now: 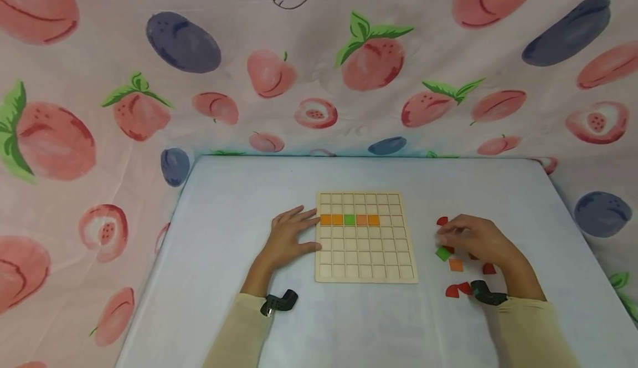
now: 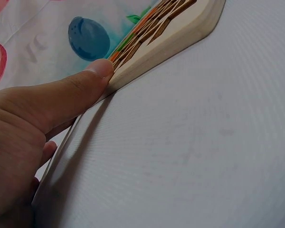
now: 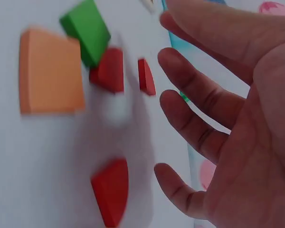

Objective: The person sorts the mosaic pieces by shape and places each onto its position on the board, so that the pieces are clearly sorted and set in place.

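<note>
A square wooden grid board lies on the white table. Its third row from the top holds several coloured square tiles: orange tiles and one green tile. My left hand rests at the board's left edge with fingers spread, and its thumb touches the rim in the left wrist view. Over loose pieces to the right hovers my right hand, fingers loosely bent. Nothing shows between its fingers, though the thumb's tip is cut off in the right wrist view. Below it lie a green square and an orange square.
Several red rounded wedge pieces lie scattered around the right hand, some partly hidden by it in the head view. A fruit-patterned cloth stands behind the table's far edge. Each wrist wears a black camera mount.
</note>
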The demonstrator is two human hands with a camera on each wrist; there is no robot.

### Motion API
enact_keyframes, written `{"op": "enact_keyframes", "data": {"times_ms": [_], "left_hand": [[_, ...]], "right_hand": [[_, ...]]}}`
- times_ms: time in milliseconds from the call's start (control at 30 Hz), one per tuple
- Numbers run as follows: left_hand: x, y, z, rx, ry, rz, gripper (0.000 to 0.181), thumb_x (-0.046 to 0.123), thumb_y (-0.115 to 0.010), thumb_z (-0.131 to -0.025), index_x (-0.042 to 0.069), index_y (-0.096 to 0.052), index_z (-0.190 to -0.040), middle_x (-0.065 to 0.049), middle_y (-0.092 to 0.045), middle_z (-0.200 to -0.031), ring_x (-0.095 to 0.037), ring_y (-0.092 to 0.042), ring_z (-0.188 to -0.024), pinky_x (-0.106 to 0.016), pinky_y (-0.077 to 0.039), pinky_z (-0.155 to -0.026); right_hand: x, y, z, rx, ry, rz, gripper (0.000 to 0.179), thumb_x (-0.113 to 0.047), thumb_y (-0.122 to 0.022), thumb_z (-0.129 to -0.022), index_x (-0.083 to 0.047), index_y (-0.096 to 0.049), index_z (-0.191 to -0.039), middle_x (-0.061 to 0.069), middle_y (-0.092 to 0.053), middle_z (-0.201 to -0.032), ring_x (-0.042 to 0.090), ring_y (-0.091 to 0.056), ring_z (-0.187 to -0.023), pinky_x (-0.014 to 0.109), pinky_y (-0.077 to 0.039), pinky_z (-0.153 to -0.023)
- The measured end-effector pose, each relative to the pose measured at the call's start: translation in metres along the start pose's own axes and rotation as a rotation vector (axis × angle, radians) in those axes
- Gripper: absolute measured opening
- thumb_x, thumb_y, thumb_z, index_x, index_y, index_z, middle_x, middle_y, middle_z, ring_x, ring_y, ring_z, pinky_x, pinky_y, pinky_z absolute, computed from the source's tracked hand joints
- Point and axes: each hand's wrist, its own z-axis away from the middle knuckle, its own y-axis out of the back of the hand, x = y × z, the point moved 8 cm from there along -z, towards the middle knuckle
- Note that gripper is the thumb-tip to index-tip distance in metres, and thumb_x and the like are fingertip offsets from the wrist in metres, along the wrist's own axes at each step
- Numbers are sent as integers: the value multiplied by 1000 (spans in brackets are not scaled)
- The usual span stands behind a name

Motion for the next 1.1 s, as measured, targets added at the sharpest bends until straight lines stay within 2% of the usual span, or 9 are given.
{"op": "enact_keyframes", "data": {"times_ms": [200,333,467,533,733,933,1100], "left_hand": [[2,0,-1,5,-9,-4,70,53,-79,-84,22,-60,-144,8,-47,-159,-22,-29,-155,-57,-21,-119],[1,-1,-1,-1,0,-6,70,53,-79,-84,23,-60,-145,9,-47,-159,-22,-29,-155,-56,-21,-120],[0,-2,0,-5,8,-4,71,54,-79,-84,23,-59,-145,9,-47,-159,-22,-29,-155,-56,-21,-120],[0,-2,0,-2,7,-4,71,54,-79,-84,23,-60,-145,9,-47,-159,-22,-29,-155,-56,-21,-120],[1,-1,1,17,-8,-5,71,52,-80,-83,22,-61,-144,7,-48,-158,-24,-30,-154,-58,-23,-118],[-1,-1,1,9,7,-10,70,53,-79,-84,23,-60,-144,9,-47,-158,-22,-29,-155,-56,-21,-119],[0,0,1,16,-8,-2,70,52,-80,-83,22,-61,-144,8,-48,-158,-24,-30,-154,-57,-22,-118]], "right_hand": [[3,2,2,-29,100,63,15,-31,-85,-83,-28,-81,-97,-2,-68,-104,17,-57,-97,30,-48,-76],[6,-6,0,-55,108,107,19,-30,-90,-77,-33,-81,-94,-2,-66,-104,21,-55,-103,41,-43,-78],[11,-14,-2,-66,91,156,22,-31,-91,-74,-35,-81,-94,-3,-64,-105,24,-55,-106,54,-38,-81],[14,-15,-4,-61,81,170,23,-31,-91,-74,-35,-80,-95,-4,-64,-105,25,-55,-107,57,-36,-83],[16,-14,-15,-34,63,168,24,-35,-89,-77,-32,-77,-97,-2,-66,-107,26,-56,-108,54,-32,-83],[13,-15,-27,11,61,170,27,-42,-85,-81,-25,-74,-98,0,-64,-100,23,-52,-95,46,-30,-77],[13,-13,-32,59,26,144,35,-50,-83,-82,-20,-75,-97,2,-63,-96,21,-51,-89,41,-29,-77]]}}
